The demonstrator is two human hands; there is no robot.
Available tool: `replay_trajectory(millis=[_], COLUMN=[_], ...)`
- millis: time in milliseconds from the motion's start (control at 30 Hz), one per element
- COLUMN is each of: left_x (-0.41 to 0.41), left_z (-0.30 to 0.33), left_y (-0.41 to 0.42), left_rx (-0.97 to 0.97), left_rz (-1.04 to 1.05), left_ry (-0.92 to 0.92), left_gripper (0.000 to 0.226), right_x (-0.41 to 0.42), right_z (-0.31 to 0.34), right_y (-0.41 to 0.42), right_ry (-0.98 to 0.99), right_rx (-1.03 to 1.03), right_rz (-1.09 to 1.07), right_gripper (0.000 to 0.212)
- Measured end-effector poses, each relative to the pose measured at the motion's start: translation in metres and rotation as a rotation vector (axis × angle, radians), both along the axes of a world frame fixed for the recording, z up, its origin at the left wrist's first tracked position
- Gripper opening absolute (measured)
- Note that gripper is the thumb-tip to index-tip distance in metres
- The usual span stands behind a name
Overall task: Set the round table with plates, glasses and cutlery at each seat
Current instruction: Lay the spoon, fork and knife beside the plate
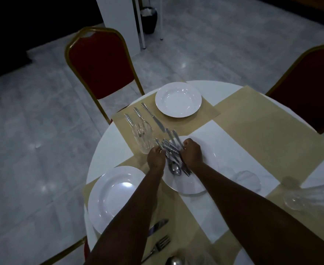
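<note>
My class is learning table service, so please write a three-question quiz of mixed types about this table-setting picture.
1. True or false: the far round white plate lies on a beige placemat.
2. What do the left hand and right hand hold? A) bundle of silver metal cutlery B) napkin C) bottle
3. Fill in: the upright clear drinking glass stands to the ___ of the hands.

Key: 1 true; 2 A; 3 left

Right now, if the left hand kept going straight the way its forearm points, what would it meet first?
Probably the upright glass just beyond the left hand, which grips the cutlery bundle. Depth is unclear, so it might pass beside it.
</note>
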State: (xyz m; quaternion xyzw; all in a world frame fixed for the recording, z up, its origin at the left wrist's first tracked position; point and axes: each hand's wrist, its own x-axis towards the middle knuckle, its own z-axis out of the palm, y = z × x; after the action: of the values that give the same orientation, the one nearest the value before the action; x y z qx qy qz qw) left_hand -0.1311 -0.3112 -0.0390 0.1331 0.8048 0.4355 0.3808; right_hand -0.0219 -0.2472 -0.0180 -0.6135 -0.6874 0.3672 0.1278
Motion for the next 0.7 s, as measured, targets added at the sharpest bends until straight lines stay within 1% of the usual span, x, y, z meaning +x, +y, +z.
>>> replay_trajectory(millis=[67, 100, 200, 367, 500, 600, 700], left_x=[-0.001, -0.002, -0.005, -0.004, 0.004, 0.008, 0.007], left_z=[0.001, 0.0, -0.002, -0.003, 0.0, 0.005, 0.008], left_y=[0.005, 0.006, 0.007, 0.004, -0.004, -0.009, -0.01], left_rx=[0.032, 0.046, 0.055, 0.022, -0.016, -0.02, -0.039], left_rz=[0.159, 0.204, 0.228, 0.23, 0.13, 0.044, -0.035], left_ry=[-0.135, -0.171, -0.2, -0.099, 0.067, 0.125, 0.166], left_gripper=[0.02, 0.018, 0.017, 0.018, 0.02, 0.017, 0.013], right_x=[-0.001, -0.001, 0.001, 0.002, 0.006, 0.012, 0.016], right_z=[-0.004, -0.005, -0.009, -0.008, -0.004, 0.001, 0.005], right_y=[0.006, 0.009, 0.016, 0.022, 0.027, 0.031, 0.037], right_ry=[0.001, 0.006, 0.015, 0.011, 0.034, 0.04, 0.1], right_rx=[-0.024, -0.042, -0.081, -0.07, -0.077, -0.08, -0.106], right_rz=[-0.013, -0.028, -0.058, 0.001, 0.025, 0.044, 0.007], right_gripper=[0.02, 0.02, 0.017, 0.023, 0.019, 0.015, 0.013])
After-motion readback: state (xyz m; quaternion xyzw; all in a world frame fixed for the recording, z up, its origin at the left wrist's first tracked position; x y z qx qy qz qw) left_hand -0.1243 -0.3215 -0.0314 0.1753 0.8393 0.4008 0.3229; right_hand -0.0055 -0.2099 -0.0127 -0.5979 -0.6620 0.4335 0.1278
